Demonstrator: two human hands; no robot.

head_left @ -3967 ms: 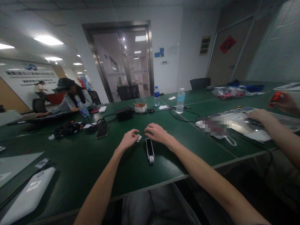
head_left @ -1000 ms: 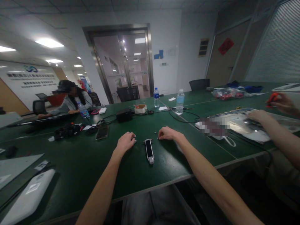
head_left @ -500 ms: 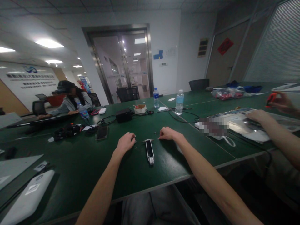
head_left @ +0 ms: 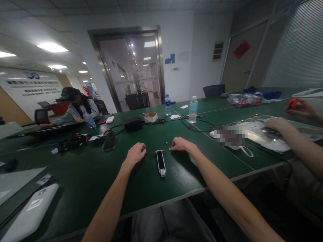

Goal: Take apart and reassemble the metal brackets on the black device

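Between my two hands, on the green table [head_left: 147, 188], lies a slim oblong object [head_left: 160, 163] with a white rim, a dark face and a pale near end. Thin metal pieces stick out sideways at its far end; I cannot make out its kind. My left hand [head_left: 136, 153] rests to its left with the fingers curled in, and whatever they hold is hidden. To the right, my right hand [head_left: 180, 144] has bent, pinched fingertips beside a tiny pale ring-like piece [head_left: 170, 149]. Another tiny piece [head_left: 167, 143] lies slightly farther off.
Two water bottles [head_left: 193, 110] and a small open box [head_left: 150, 117] stand farther back among cables. A black adapter [head_left: 133, 124] is at centre left. At right, another person's hands [head_left: 279, 125] work over a clear-covered tray. A white slab-like device [head_left: 32, 211] lies front left.
My hands and the oblong object stay almost where they were. At the right, the other person's hand with the red thing has shifted slightly left.
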